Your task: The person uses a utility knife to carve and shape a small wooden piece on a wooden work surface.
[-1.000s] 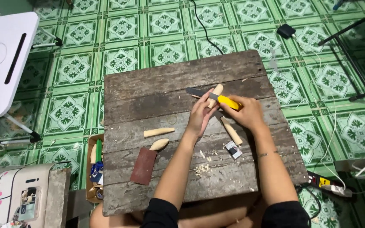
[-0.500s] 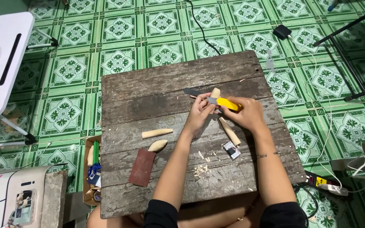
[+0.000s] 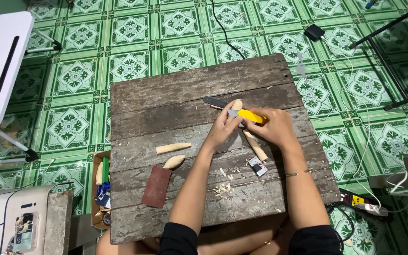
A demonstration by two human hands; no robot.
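Near the frame's centre, the wooden stick is being whittled: the left hand is closing around it while the right hand is gripping the yellow knife against its tip. Judging by the shavings and two carved pieces lying on the wooden table, shaping is well underway, this piece unfinished.

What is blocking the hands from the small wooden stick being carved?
Nothing visible. The left hand already grips the wooden stick, and the right hand holds the yellow knife against it.
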